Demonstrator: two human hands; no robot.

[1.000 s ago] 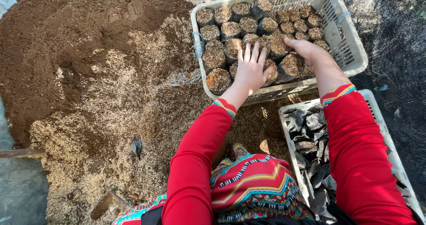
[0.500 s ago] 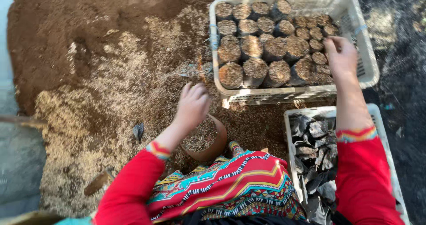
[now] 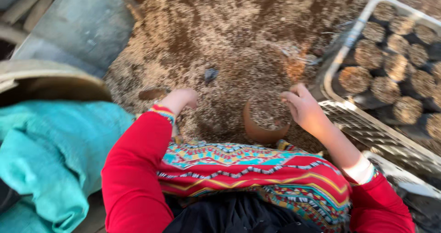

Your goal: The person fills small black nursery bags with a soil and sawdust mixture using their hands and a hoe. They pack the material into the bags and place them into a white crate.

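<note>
A small brown pot, filled to the brim with a husk-and-soil mix, sits on the ground just in front of the person's patterned lap cloth. The right hand rests against the pot's right rim, fingers loosely curled and not clamped on anything. The left hand lies well to the left of the pot, curled down into the loose mix; whether it grips any cannot be told.

To the right of the pot, close behind the right hand, stands a white slatted crate packed with filled dark seedling bags; its near wall hems that side in. A second white crate edge shows lower right of the pot, by the right sleeve. Beyond the pot the heap of husk and soil spreads wide and open, with one small dark scrap lying on it. Far left of the pot are a teal cloth and a grey sheet, leaving open ground between them and the pot.
</note>
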